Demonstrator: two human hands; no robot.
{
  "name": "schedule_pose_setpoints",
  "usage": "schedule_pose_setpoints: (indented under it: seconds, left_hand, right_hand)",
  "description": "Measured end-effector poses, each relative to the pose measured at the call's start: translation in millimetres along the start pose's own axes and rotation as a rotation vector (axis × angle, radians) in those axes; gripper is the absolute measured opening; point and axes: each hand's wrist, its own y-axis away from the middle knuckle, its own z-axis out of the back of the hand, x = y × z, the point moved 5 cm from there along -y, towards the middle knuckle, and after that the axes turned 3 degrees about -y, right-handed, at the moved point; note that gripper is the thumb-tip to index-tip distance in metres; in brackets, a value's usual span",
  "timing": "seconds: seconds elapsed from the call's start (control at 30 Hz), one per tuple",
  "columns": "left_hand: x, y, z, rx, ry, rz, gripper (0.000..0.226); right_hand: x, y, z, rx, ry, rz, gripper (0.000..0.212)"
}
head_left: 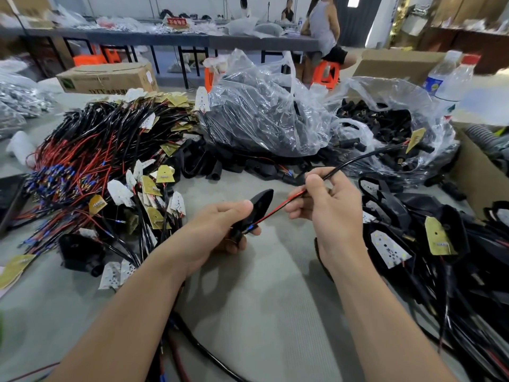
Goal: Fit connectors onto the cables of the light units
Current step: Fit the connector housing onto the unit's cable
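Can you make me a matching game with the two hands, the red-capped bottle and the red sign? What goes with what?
1 left hand
2 right hand
3 red-capped bottle
4 red sign

A on the far table
B holds the black cable
C stands upright, far right
D holds the black light housing

Pairs: 1-D, 2-B, 3-C, 4-A

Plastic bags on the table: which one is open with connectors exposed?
The right bag, nearest the bottles: its mouth gapes over loose black connectors; the centre bag is bunched shut.
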Motion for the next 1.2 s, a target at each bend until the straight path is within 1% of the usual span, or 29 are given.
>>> schedule_pose_setpoints:
  seconds: [0.13,0.27,0.43,0.57,0.67,0.8,0.93,1.07,1.2]
  left_hand:
    - [-1.0,3.0,-3.3,0.06,-0.011,-0.004,0.039]
    - [-4.6,5.4,-8.4,0.109,0.066,-0.007,0.042]
    - [-1.0,2.3,-3.7,0.035,0.05,0.026,0.043]
    - [1.2,-1.4,-0.7,-0.004,0.016,0.02,0.036]
    - [2.5,-3.7,2.6,-0.056,0.027,0.004,0.032]
    - [3.8,-3.4,0.5,-0.075,-0.034,-0.003,0.023]
    - [2.0,-2.4,-0.7,-0.085,-0.04,-0.018,0.024]
    - [-2.1,1.7,-6.4,-0.034,-0.062,-0.05,0.022]
    - [-6.6,6.0,-11.6,0.031,-0.068,-0.074,0.022]
  right_hand:
    - [-4.1,-1.4,4.9,-0.031,0.003,-0.012,0.015]
    - [-5.1,-3.0,8.6,-0.062,0.047,-0.008,0.016]
    - [-2.7,-1.5,6.8,-0.03,0.1,0.006,0.017]
    - [-3.6,-2.2,7.6,-0.033,0.151,0.013,0.014]
    - [-4.3,-1.5,5.7,-0.004,0.118,-0.02,0.016]
    - [-4.8,0.9,0.5,0.056,0.025,-0.083,0.017]
    - [-5.0,1.5,0.0,0.062,-0.074,-0.16,0.018]
    - [-6.8,2.3,0.3,0.032,-0.164,-0.211,0.015]
    - [-5.6,0.6,4.8,-0.038,-0.179,-0.183,0.014]
